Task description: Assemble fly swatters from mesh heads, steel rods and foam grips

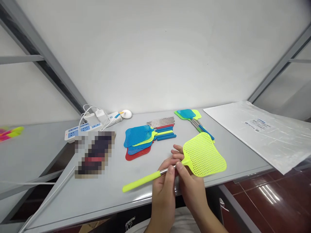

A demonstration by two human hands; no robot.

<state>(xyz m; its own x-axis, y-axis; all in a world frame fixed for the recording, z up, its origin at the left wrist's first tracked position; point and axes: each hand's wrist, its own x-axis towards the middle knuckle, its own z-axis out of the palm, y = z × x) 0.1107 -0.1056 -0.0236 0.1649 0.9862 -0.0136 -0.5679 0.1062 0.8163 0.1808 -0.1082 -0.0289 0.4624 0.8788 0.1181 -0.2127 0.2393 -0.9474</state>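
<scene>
Both hands hold one yellow-green fly swatter [204, 155] over the table's front edge. My left hand [166, 178] is closed around the metal shaft beside the foam-like handle [142, 182], which points to the left. My right hand [188, 176] pinches the neck where the shaft meets the perforated head. Just beyond the hands lies a pile of blue, yellow-green and red swatter heads [139, 136], next to several metal rods [160, 122] and coloured handles [165, 133]. Farther back on the right, a bunch of swatters [194, 121] with heads and handles joined lies on the table.
A power strip [84, 131] with plugged chargers and white cables stands at the back left. A pixelated object [96, 157] lies in front of it. On the right, a large white plastic bag [252, 129] with a label overhangs the table edge. Metal frame posts [52, 58] flank the table.
</scene>
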